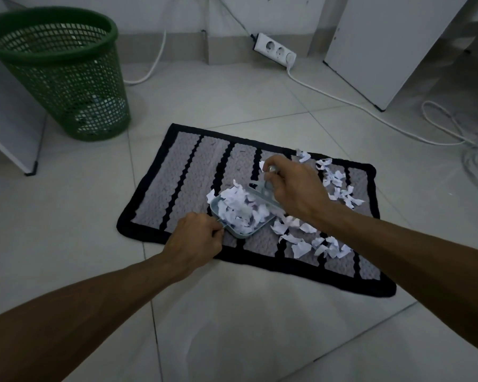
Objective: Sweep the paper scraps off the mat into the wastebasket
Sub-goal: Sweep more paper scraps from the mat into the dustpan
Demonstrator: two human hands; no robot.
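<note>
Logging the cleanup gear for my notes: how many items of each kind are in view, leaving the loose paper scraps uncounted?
Green mesh plastic wastebasket: 1
Grey-and-black striped woven mat: 1
Pale blue plastic dustpan: 1
Small brush, mostly hidden in the right hand: 1
White power strip: 1
Total: 5

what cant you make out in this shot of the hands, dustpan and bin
- Head view: the small brush in the right hand is mostly hidden by the fingers.
- The pale blue plastic dustpan handle is covered by the left hand.
- The green mesh wastebasket contents are blurred behind the mesh.
</note>
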